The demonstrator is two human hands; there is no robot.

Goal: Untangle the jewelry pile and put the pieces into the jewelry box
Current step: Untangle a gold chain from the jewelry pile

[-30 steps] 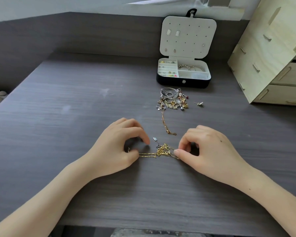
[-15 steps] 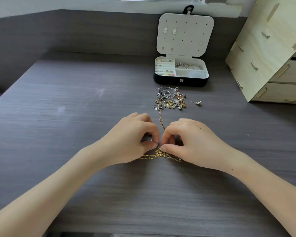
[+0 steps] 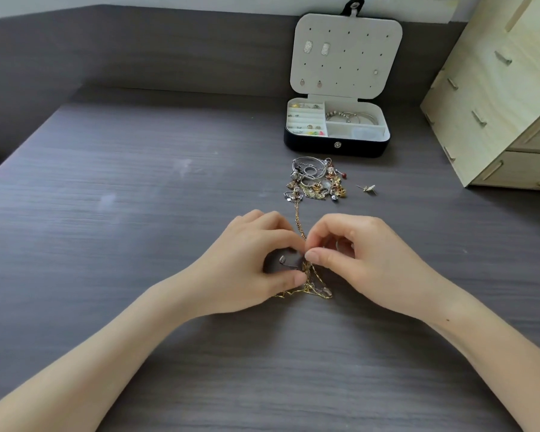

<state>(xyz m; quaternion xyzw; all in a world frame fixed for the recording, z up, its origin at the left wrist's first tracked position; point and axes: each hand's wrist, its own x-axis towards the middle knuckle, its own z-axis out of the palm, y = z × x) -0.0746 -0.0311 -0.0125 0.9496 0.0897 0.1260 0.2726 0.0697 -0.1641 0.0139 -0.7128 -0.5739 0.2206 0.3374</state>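
A knot of thin gold chains [image 3: 313, 285] lies on the dark table between my two hands. My left hand [image 3: 250, 260] pinches it from the left with thumb and curled fingers, and a small silver piece [image 3: 282, 260] shows under its fingers. My right hand [image 3: 362, 260] pinches the same tangle from the right. Farther back sits the jewelry pile [image 3: 315, 180], with one gold chain [image 3: 298, 219] trailing from it toward my fingers. The black jewelry box [image 3: 337, 145] stands open behind the pile, rings and bracelets in its compartments.
A lone gold stud earring [image 3: 368, 189] lies right of the pile. A light wooden drawer unit [image 3: 496, 95] fills the back right corner. The grey table [image 3: 138, 213] ends at a dark wall panel behind the box.
My hands came together from about a chain's length apart. They now pinch the gold tangle at its middle, which has bunched up and lifted slightly.
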